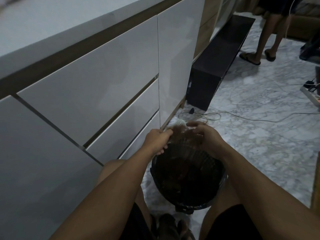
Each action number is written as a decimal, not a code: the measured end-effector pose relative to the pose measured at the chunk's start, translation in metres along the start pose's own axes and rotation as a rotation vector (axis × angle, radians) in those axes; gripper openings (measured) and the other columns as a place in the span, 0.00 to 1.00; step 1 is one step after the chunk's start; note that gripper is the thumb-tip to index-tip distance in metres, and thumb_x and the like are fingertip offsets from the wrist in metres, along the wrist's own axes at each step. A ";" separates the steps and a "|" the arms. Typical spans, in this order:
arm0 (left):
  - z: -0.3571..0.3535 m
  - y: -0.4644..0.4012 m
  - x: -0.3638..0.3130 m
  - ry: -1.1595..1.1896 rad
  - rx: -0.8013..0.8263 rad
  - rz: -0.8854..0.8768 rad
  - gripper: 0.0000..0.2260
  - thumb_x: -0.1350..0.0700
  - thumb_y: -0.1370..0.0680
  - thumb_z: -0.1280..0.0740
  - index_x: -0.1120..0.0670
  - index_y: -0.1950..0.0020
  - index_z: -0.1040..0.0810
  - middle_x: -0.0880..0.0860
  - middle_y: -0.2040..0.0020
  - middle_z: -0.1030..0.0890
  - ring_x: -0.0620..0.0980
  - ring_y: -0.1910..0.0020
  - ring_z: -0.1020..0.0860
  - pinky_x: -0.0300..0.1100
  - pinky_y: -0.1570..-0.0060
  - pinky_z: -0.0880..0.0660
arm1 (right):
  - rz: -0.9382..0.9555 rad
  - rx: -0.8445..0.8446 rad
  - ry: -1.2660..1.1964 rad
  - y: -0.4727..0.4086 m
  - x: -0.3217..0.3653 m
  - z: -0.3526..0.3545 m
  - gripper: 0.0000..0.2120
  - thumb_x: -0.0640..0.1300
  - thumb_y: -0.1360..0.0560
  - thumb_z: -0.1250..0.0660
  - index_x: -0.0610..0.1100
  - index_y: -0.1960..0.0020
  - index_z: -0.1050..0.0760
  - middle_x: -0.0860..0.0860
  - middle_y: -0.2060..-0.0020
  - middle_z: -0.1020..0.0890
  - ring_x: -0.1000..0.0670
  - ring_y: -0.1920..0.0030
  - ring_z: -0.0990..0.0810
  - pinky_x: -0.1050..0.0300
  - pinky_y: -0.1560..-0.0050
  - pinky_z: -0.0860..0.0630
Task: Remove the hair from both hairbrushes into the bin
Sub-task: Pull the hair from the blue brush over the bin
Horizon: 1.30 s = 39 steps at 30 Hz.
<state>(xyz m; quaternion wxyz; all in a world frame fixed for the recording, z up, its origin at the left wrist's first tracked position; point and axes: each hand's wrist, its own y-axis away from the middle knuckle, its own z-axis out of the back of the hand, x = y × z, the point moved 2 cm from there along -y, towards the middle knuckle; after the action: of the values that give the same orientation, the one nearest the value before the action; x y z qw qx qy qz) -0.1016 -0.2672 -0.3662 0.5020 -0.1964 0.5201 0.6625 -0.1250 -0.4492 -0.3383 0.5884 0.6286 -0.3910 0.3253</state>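
Note:
A white hairbrush matted with brown hair is held above the far rim of a round black bin on the floor between my knees. My left hand grips the brush from the left. My right hand has its fingers curled into the hair on the right side. Most of the brush is hidden by the hair and my hands. A second hairbrush is not in view.
White drawers of a cabinet stand close on the left. A dark low bench runs behind the bin. Cables lie across the marble floor. Another person's legs stand at the back right.

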 end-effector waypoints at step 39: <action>0.000 0.002 0.004 -0.140 0.141 0.069 0.19 0.44 0.25 0.30 0.60 0.50 0.20 0.56 0.70 0.20 0.50 0.79 0.27 0.36 0.77 0.33 | 0.323 -0.368 0.542 -0.015 -0.006 0.021 0.09 0.40 0.27 0.28 0.40 0.48 0.16 0.48 0.57 0.15 0.55 0.60 0.19 0.77 0.63 0.28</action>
<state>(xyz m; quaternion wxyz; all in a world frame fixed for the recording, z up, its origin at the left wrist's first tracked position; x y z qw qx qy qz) -0.1046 -0.2649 -0.3684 0.5267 -0.0958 0.5354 0.6532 -0.1156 -0.4699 -0.3533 0.7151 0.3331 -0.3669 0.4929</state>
